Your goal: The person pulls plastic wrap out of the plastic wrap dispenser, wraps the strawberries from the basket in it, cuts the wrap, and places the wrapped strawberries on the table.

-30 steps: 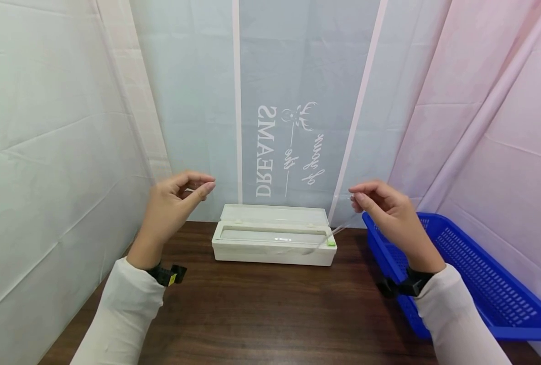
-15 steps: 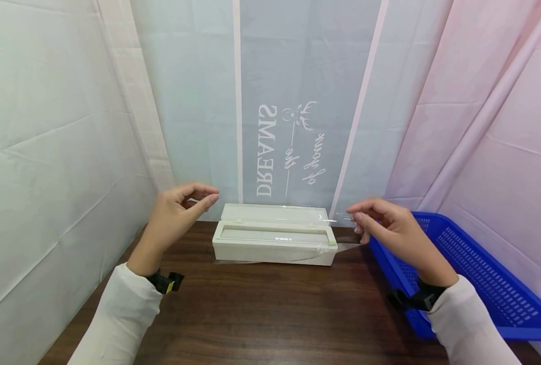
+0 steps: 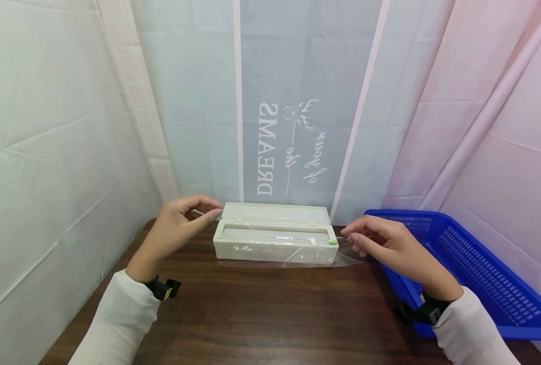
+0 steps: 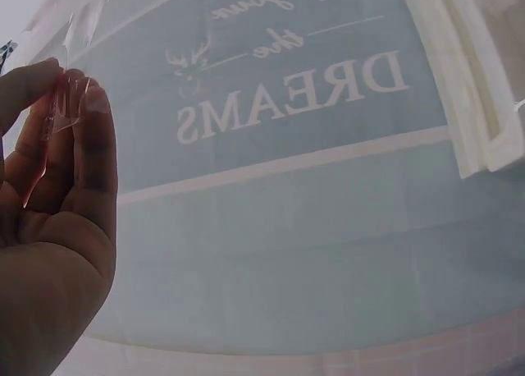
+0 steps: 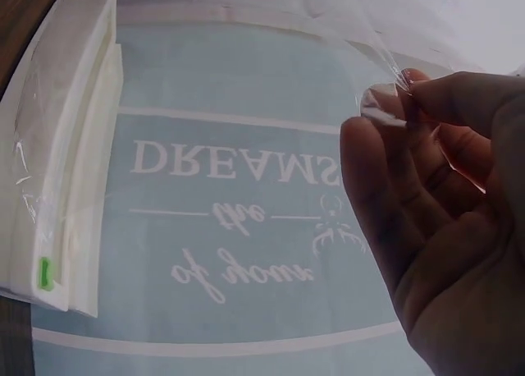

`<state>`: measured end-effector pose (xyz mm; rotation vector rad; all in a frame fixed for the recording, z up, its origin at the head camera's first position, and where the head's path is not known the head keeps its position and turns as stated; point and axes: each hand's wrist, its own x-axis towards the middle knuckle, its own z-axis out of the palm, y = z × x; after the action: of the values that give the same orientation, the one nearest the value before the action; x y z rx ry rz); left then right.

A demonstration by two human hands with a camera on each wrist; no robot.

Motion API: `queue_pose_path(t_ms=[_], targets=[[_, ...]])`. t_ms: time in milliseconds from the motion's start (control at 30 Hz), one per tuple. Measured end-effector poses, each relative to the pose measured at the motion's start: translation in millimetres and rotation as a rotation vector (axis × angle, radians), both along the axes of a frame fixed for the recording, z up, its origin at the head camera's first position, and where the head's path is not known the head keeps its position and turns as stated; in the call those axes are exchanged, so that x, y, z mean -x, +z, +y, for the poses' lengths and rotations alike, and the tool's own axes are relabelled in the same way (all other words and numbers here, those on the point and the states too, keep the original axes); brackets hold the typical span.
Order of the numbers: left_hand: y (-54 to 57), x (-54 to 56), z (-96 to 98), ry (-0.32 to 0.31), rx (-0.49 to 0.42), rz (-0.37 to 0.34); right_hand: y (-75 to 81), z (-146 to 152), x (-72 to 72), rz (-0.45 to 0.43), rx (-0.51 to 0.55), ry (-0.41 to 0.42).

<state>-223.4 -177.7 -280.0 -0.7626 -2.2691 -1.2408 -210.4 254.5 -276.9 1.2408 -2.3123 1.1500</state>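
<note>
A sheet of clear cling film (image 3: 347, 260) stretches between my two hands and hangs in front of the white cling film dispenser (image 3: 222, 249). My left hand (image 3: 179, 228) pinches one corner of the film between thumb and fingertips, just left of the box. Beyond the box's right end, my right hand (image 3: 386, 244) pinches the other corner. In the right wrist view, the bunched film (image 5: 381, 105) shows at the fingertips. The dispenser's lid (image 3: 275, 213) is raised at the back, and a green tab (image 3: 332, 243) sits at its right front. Most of the film's outline is too transparent to follow.
A blue plastic basket (image 3: 475, 263) stands on the right, partly behind my right forearm. The dark wooden table (image 3: 270, 314) extends in front of the box. A printed curtain (image 3: 206, 101) hangs behind it, with pale cloth (image 3: 47, 126) along the left.
Both hands have come down, the left also slightly to the right. The film has swung and dropped with them from above the box to across its front. Both pinches are kept.
</note>
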Motion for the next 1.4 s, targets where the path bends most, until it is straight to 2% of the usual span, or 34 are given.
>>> queue_pose_path(t_ms=[300, 467, 667, 967, 1167, 1400], targets=[[-27.4, 2.6, -5.7, -0.091, 0.093, -0.084, -19.5, 3.2, 1.2, -0.086, -0.063, 0.013], [-42.8, 4.6, -8.3, -0.092, 0.122, -0.130, -30.7, 6.2, 4.6, -0.157, -0.118, 0.021], [-52.9, 6.0, -8.8, -0.094, 0.139, -0.175, -38.9, 9.3, 7.8, -0.187, -0.127, 0.022], [-67.6, 6.9, -11.7, -0.174, 0.192, -0.262, -54.7, 10.0, 10.8, -0.173, -0.207, 0.005], [-80.6, 6.8, -12.3, -0.224, 0.242, -0.333, -70.6, 12.4, 11.5, -0.193, -0.246, 0.033], [-92.7, 5.6, -10.3, -0.269, 0.283, -0.424, -81.9, 13.2, 11.4, -0.217, -0.267, 0.046]])
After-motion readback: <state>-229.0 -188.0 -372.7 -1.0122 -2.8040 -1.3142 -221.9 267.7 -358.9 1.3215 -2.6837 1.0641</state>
